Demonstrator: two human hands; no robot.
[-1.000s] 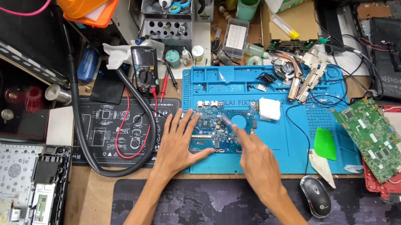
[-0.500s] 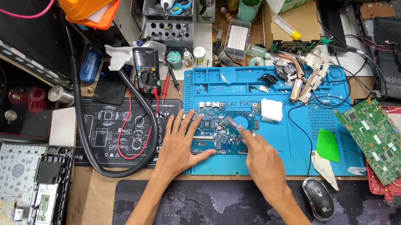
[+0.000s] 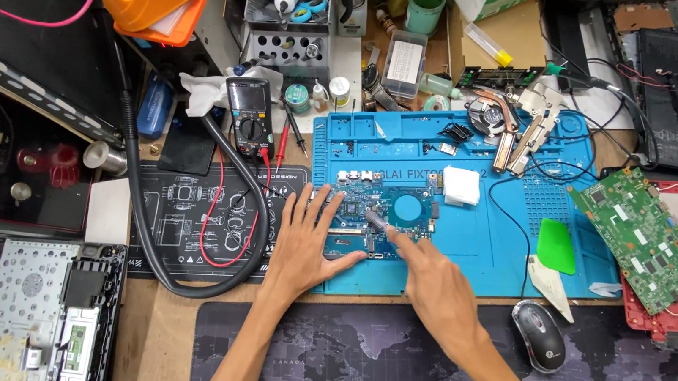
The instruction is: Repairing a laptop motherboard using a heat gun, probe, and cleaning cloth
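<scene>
Cluttered workbench [image 3: 161, 332], wood-topped, seen from above; we list what lies on it.

Item one: blue silicone repair mat [image 3: 503, 243], at the middle of the bench, its long axis running left to right. On its near left part lies a small blue circuit board [image 3: 383, 213], long axis left to right, component side up.

Item two: left hand [image 3: 307, 242], flat and spread, fingers wide apart and pointing toward the far edge, palm pressing the left end of the circuit board. It clasps nothing.

Item three: right hand [image 3: 431, 282], fingers drawn together around a thin metal tool [image 3: 376, 219] whose tip points far-left and touches the board near its middle. We cannot tell the exact kind of tool.

Item four: containers. A grey organiser rack [image 3: 287, 14] at the far edge holds small tools and bottles; a green cup [image 3: 425, 6] stands to its right, contents not visible; a clear plastic box [image 3: 406, 58] sits in front of the cup.

Item five: a multimeter [image 3: 249, 116] with red leads, just left of the mat; a green circuit board [image 3: 640, 233] at the mat's right edge; a computer mouse [image 3: 538, 335] on the dark desk pad [image 3: 352, 371] along the near edge.
</scene>
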